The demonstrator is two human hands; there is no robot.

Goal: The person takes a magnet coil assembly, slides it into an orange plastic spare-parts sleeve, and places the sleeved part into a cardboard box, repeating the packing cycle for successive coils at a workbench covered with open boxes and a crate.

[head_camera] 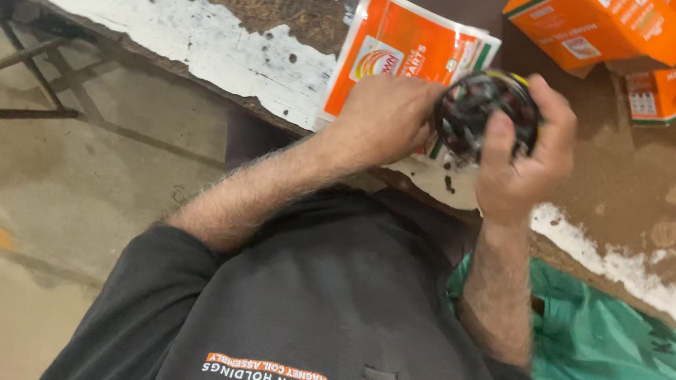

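I hold the round black coil part [487,114] above the table [628,182], over the orange pouch [401,46]. My right hand [520,151] fingers grip its rim; my left hand [386,116] is closed against its side. Best to keep it steady and turn slowly.

Worn, white-edged brown workbench [225,46] above a dusty concrete floor [38,197], dim light.

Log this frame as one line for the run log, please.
left hand: on round black part | right hand: gripping same part | under: orange-white pouch on workbench | nearby: orange boxes, green bag
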